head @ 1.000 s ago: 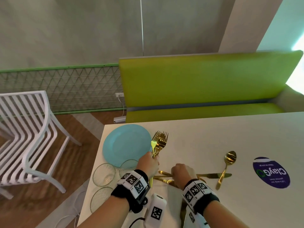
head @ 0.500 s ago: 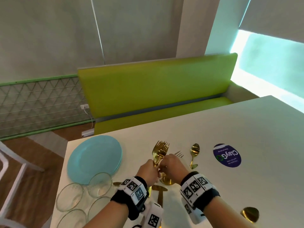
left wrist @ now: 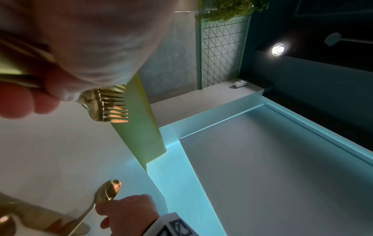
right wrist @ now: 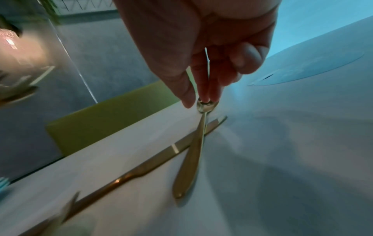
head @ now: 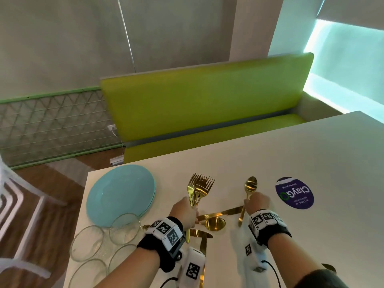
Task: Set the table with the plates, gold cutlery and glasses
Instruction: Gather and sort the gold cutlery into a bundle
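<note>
My left hand (head: 185, 213) grips a bunch of gold forks (head: 200, 186) by the handles, tines pointing away; in the left wrist view the forks (left wrist: 110, 108) stick out past my curled fingers (left wrist: 30, 99). To the right, my right hand (head: 256, 201) pinches the neck of a gold spoon (head: 250, 185) whose handle lies across a gold knife (head: 226, 212). In the right wrist view thumb and fingers (right wrist: 207, 86) close on the spoon (right wrist: 191, 159) above the knife (right wrist: 141, 169). A stack of teal plates (head: 120, 194) and several clear glasses (head: 124, 227) sit at the table's left end.
Another gold spoon (head: 216, 223) and more knives (head: 202, 235) lie between my wrists. The white table (head: 301, 154) carries a round purple sticker (head: 294, 193). A green bench (head: 207, 104) runs behind it. A white chair (head: 12, 204) stands at the left.
My right hand has left the fork bunch, moved right and taken hold of the spoon. The left hand still holds the forks, now a larger bunch.
</note>
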{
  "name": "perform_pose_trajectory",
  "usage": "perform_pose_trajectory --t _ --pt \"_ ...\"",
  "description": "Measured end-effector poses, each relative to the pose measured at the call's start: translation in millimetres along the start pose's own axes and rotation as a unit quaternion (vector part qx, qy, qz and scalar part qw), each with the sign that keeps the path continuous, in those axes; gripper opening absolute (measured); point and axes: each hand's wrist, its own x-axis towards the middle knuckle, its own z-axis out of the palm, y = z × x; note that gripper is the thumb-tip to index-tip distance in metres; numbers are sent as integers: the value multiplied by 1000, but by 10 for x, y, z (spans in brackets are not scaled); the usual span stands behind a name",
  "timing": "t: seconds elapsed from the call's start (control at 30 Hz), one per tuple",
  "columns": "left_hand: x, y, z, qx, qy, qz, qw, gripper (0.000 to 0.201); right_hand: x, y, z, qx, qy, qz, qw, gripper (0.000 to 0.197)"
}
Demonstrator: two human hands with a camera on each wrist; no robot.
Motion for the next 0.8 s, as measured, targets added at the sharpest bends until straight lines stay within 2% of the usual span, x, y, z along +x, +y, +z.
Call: perform_pose_trajectory --t 0.17,0.33,0.4,0.5,0.57,0.63,0.73,0.8 --pt "13 5 -32 -12 -9 -19 1000 14 180 -5 19 23 5 30 999 33" --pt "27 0 -36 -71 -7 -34 997 12 207 -44 -48 25 -25 18 999 18" --pt "31 21 -32 -98 -5 -31 995 13 207 -87 -87 38 -35 18 998 21" --pt "40 75 -4 -118 -2 -30 993 17 167 -188 -135 117 -66 38 990 25" --pt "30 129 40 -144 -4 -24 989 17 87 -258 -156 222 -98 44 969 23" --pt "-6 203 94 -169 -10 -16 985 14 -78 -302 -172 326 -141 48 934 22" --pt "-72 283 207 -162 -27 12 986 12 -325 -297 -145 400 -192 24 896 16" --pt "-125 321 285 -134 -45 37 989 12 -430 -247 -100 421 -204 11 884 14"
